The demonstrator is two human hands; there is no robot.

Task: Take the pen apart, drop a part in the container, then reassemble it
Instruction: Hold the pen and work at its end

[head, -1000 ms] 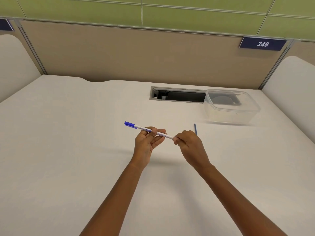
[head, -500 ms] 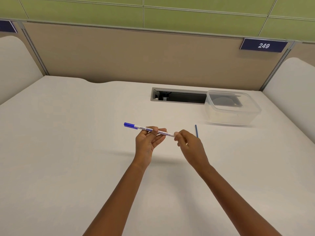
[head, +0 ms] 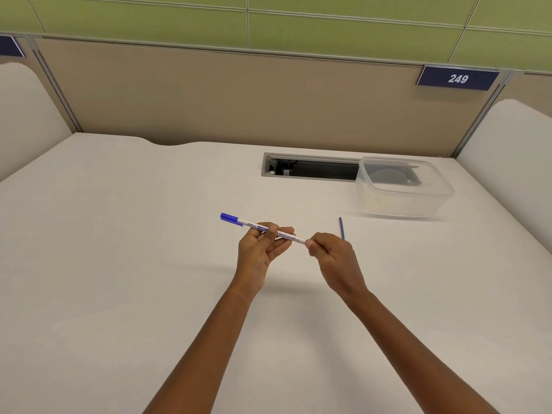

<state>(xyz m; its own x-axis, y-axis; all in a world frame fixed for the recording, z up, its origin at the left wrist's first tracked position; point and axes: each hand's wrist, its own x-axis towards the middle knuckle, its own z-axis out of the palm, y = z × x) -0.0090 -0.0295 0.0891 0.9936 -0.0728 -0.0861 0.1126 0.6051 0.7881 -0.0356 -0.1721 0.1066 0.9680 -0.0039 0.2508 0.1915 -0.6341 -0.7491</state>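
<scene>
A white pen (head: 254, 226) with a blue cap at its left end is held level above the table. My left hand (head: 261, 249) grips its middle from below. My right hand (head: 331, 255) pinches the pen's right end with closed fingers; what sits at that end is hidden by them. A thin blue rod (head: 342, 228) lies on the table just behind my right hand. A clear plastic container (head: 401, 201) stands at the back right, apart from both hands.
A rectangular cable slot (head: 310, 170) is cut into the white table (head: 119, 264) just left of the container. A beige partition with a plate reading 249 (head: 458, 78) closes the back. White side panels stand at both edges.
My right hand's fingers loosened off the pen's right end half a second ago and have closed on it again. The pen and my left hand have barely moved.
</scene>
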